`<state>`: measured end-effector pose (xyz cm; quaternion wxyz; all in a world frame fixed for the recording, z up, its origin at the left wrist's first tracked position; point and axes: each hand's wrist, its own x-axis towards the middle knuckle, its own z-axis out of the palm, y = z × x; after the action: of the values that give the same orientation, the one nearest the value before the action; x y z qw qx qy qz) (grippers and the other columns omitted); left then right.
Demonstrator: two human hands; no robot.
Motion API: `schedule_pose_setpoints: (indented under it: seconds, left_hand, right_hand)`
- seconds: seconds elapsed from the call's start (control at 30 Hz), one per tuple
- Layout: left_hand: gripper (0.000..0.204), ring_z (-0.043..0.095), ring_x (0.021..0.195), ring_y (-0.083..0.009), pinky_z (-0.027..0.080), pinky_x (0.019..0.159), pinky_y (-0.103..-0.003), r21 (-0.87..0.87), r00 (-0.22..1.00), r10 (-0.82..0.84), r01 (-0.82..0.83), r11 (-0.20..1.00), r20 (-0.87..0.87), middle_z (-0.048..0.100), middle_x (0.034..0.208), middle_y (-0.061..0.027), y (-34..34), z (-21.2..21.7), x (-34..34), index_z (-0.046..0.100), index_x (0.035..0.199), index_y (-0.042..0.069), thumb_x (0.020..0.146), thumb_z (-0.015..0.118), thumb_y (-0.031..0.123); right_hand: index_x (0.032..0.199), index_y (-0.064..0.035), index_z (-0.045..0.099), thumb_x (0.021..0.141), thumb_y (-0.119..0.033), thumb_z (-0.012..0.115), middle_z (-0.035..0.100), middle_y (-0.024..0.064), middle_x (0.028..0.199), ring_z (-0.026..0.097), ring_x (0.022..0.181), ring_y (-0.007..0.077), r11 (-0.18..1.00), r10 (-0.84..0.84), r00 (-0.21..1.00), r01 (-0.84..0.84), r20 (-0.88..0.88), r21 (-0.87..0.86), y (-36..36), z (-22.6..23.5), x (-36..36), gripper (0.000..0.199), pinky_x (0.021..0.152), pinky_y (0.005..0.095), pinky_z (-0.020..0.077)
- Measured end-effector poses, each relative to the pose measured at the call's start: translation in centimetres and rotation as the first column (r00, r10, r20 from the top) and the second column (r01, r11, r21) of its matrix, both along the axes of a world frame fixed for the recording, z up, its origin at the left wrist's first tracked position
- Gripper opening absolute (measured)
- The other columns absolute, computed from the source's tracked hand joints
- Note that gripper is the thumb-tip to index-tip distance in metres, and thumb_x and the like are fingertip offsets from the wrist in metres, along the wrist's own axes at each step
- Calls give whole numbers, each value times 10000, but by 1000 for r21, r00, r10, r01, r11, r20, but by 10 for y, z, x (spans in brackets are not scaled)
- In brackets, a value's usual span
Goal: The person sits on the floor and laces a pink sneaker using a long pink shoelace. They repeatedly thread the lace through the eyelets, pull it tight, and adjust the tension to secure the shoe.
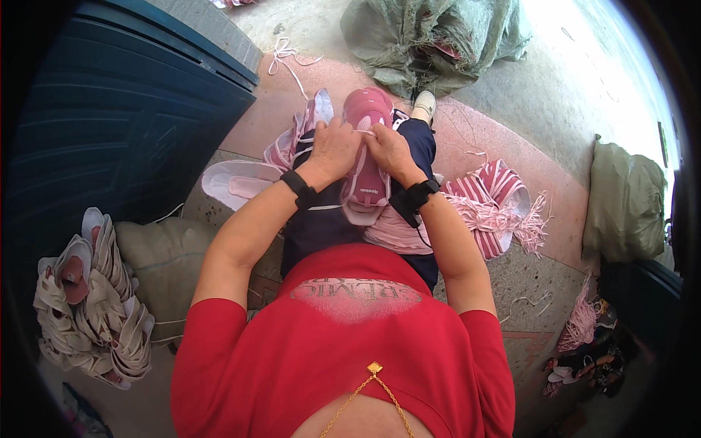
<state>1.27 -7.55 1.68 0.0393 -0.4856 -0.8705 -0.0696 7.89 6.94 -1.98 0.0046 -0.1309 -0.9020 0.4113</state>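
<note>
Across my lap lies a pink shoe upper (369, 107), its rounded toe pointing away from me and its heel end close to my shirt. My left hand (331, 152) is closed over its left side, fingertips pinching a white shoelace (362, 132). From the other side my right hand (391, 152) also pinches the lace, thumb and fingers pressed together. The lace runs short between the two hands, over the upper's middle. Which eyelets it passes through is too small to tell. Pink and white uppers (244, 180) rest beside my left knee.
Striped pink uppers (504, 190) with bundled laces lie to my right. A stack of off-white uppers (95, 306) stands at left by a stuffed sack (171, 255). A green sack (438, 44) sits ahead, another sack (624, 201) far right. A dark blue door (139, 95) borders the left.
</note>
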Motion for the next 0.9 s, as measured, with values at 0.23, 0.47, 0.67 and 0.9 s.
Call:
schedule_pose_setpoints:
  seconds: [0.23, 0.47, 0.67, 0.9]
  left_hand:
    - [88, 548, 863, -229, 391, 700, -382, 57, 989, 20, -29, 998, 150, 619, 821, -48, 1, -6, 0, 650, 767, 111, 752, 606, 186]
    - [308, 540, 968, -261, 427, 757, -403, 77, 977, 36, -53, 996, 208, 625, 914, -73, -12, 5, 25, 610, 971, 91, 733, 686, 271]
    - [216, 577, 929, -349, 450, 804, -426, -8, 837, 28, -28, 1000, 546, 621, 934, -166, -11, -13, -2, 612, 923, -3, 736, 598, 105]
    - [179, 591, 793, -365, 466, 701, -390, 168, 655, -58, -106, 980, 753, 616, 883, -195, -19, -14, -8, 610, 857, -22, 708, 582, 73]
  right_hand:
    - [866, 19, 588, 929, -332, 473, 616, 213, 749, 594, 689, 364, 973, -196, 981, 195, 1, -120, 7, 2, 5, 375, 640, 431, 449]
    - [758, 34, 603, 858, -242, 516, 564, 160, 622, 528, 553, 211, 964, 74, 987, -33, 146, -264, -1, 18, 32, 306, 550, 362, 423]
    - [780, 5, 643, 824, -206, 549, 630, 217, 743, 643, 694, 352, 985, -8, 996, -8, 89, 174, -28, 14, 19, 234, 650, 431, 506]
    - [737, -39, 608, 810, -166, 543, 621, 139, 692, 651, 639, 299, 876, 132, 991, -108, -19, 471, -42, 13, 21, 160, 531, 410, 506]
